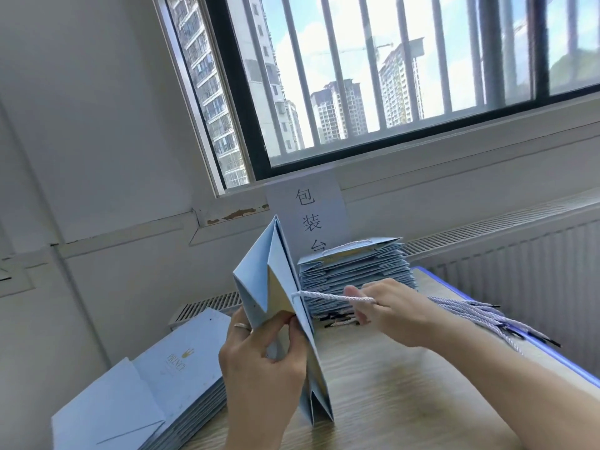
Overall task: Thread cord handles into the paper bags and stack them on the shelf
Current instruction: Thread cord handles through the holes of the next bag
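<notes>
bag [282, 287] gripped upright by left hand [259, 362] | cord [334, 297] pinched by right hand [386, 313]; stretched rightward from bag panel

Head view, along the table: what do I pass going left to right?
From the left: flat bag stack → upright bag held in the left hand → white cord → right hand gripping it → loose cord bundle.

— Where is the bag [255, 280]?
— Upright on the table [406, 391], in the left hand [259, 362]; a cord [328, 296] runs from it to the right hand [386, 306].
— And around them?
— A flat stack [168, 378] lies left of the left hand, a handled stack [354, 264] behind the right, loose cords [477, 315] right of it.
</notes>
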{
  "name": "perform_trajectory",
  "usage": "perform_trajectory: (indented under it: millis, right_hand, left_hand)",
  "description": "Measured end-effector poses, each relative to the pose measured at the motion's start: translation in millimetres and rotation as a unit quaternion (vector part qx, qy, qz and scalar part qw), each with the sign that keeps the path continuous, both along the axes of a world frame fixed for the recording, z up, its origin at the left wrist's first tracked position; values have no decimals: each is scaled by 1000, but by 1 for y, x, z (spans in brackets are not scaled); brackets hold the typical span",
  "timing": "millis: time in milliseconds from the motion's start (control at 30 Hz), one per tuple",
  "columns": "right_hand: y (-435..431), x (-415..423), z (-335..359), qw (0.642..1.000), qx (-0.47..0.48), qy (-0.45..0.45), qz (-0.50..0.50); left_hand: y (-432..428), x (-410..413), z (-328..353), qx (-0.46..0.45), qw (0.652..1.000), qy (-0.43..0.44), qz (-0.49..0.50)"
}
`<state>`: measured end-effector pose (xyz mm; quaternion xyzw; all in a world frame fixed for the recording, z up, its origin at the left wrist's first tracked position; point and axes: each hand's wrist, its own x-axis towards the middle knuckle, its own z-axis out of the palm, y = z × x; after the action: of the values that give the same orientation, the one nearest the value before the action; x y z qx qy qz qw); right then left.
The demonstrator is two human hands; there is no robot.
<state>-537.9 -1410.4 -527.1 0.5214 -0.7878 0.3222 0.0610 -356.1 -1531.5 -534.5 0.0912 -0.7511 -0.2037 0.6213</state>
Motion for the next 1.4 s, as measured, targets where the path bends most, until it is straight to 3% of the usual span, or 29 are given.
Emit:
perform_trajectory:
  millis: [100,200,333,500,667,900,1400]
  right_hand:
    - [1,5,7,989,-29,-144,-5]
    - [0,9,11,939,-45,-332,77]
    - [8,8,14,911,10,-387,139]
    - [15,7,10,919,117,-341,163]
    - [13,9,6,921,139,-318,174]
    - [10,17,7,903,126,-356,203]
    - [-3,27,-2,920,29,-308,240]
  left_hand:
    - [-2,-1,0,-24,999,-13,19]
    - [0,-1,-2,-37,998,-32,35]
    - [1,-2,-6,-38,995,-80,52]
    - [2,6,-10,-9,992,-124,35]
    - [3,12,-13,14,989,-141,35]
    - [2,16,-13,64,981,-183,4]
    - [2,22,-8,71,970,-229,-43]
